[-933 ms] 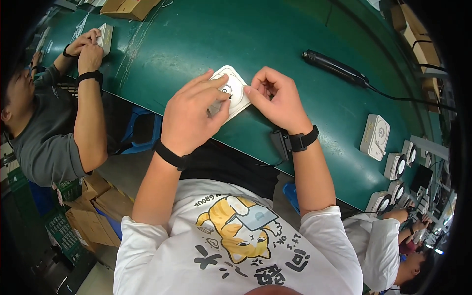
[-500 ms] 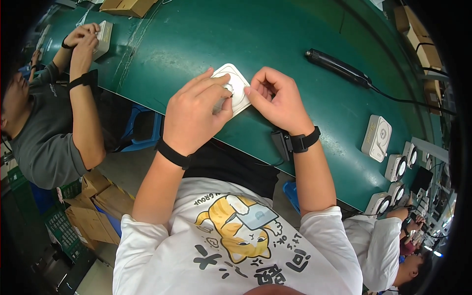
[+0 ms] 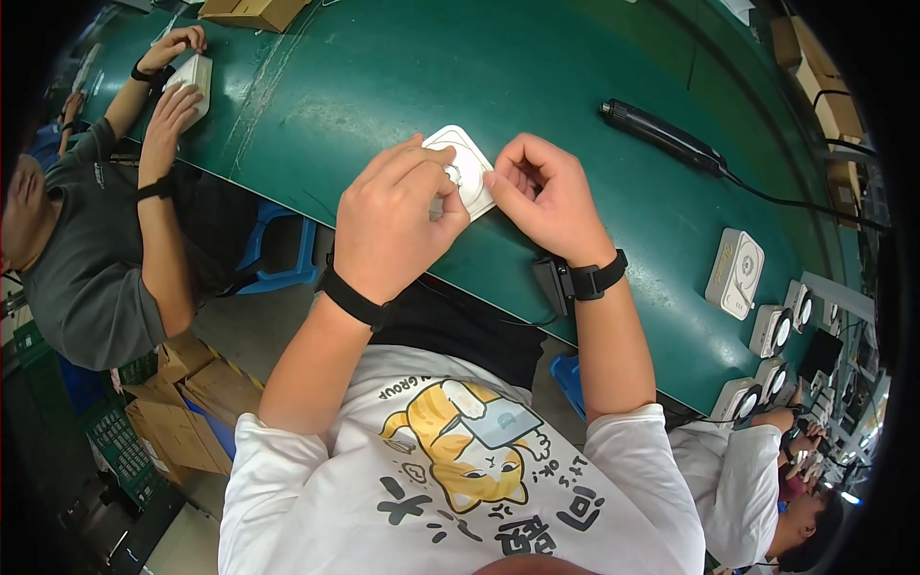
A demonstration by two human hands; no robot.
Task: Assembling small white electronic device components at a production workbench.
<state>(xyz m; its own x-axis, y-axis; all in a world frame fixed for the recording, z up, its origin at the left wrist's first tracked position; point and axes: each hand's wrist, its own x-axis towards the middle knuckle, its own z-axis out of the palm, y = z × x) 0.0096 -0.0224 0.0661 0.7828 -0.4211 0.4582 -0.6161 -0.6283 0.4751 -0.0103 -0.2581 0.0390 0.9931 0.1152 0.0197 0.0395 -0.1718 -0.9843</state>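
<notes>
A white square device with rounded corners and a circular recess on its face lies on the green table in front of me. Over its centre, my left hand has thumb and fingertips bent together in a pinch at the middle of the round part. What those fingertips hold, if anything, is too small and hidden to name. At the device's right edge my right hand grips with thumb and curled forefinger. Its other fingers are folded into the palm.
A black corded electric screwdriver lies at the upper right. Another white device stands at the right, with several similar ones beyond it. At left, a co-worker's hands are at a white device. A cardboard box sits at the far edge.
My left hand has shifted slightly right and down, still at the device's centre. My right hand stays at the edge. The co-worker's hands have moved apart.
</notes>
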